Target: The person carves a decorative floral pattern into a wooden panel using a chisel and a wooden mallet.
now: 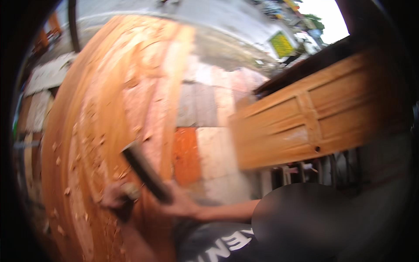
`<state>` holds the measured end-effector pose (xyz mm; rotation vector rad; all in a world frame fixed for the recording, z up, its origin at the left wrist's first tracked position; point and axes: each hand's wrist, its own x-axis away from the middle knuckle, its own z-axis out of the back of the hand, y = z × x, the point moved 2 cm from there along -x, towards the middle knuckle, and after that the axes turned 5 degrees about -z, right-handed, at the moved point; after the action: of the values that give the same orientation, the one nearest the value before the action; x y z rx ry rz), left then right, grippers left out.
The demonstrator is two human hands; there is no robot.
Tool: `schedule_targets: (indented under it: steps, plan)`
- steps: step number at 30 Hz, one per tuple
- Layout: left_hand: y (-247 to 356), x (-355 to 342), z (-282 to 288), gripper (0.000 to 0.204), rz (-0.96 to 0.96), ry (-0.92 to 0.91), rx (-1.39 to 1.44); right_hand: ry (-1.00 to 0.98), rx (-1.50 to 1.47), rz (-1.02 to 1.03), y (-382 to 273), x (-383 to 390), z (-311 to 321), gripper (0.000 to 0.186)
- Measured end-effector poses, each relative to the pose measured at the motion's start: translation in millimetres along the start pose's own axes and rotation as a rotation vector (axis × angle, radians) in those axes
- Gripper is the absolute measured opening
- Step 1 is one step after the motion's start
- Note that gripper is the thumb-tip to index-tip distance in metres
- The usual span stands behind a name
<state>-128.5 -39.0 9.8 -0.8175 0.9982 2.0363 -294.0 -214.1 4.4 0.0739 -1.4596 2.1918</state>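
Observation:
A broad orange-brown wooden panel (104, 100) with carved hollows fills the left and middle, loose shavings scattered over it. My left hand (117, 195), low over the panel, is closed round a chisel (130, 191); only its round, pale handle end shows and the blade is hidden. Just to the right, my right hand (181, 203) grips the lower end of a wooden mallet (146, 171), a plain dark bar tilted up and left. The mallet's free end is above the chisel handle, apart from it in the picture. Both hands are blurred by motion.
Wooden boards (218, 148), one bright orange, lie right of the panel. A panelled wooden door (305, 115) with a dark round hole stands at the right. Farther off are grey pavement (218, 26) and a yellow-green sign (282, 44). My dark shirt shows below.

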Motion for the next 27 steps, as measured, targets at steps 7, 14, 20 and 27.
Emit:
schedule_targets:
  steps: [7, 14, 20, 27]
  plan:
    - [61.1, -33.5, -39.3, 0.01, -0.227, -0.176, 0.208, 0.074, -0.551, -0.414, -4.9, 33.0, 55.8, 0.06]
    - [3.2, -35.5, -23.5, 0.018, -0.115, -0.19, 0.094, 0.093, -0.472, -0.151, -27.0, 30.1, 59.6, 0.035]
    - [1.8, -38.8, -22.1, 0.014, -0.064, -0.078, 0.181, 0.136, -0.558, -0.033, -42.6, 28.7, 37.7, 0.029]
    - [-6.9, -41.5, -12.8, 0.01, -0.08, -0.088, 0.134, 0.053, -0.255, -0.044, -40.4, 4.4, 8.8, 0.057]
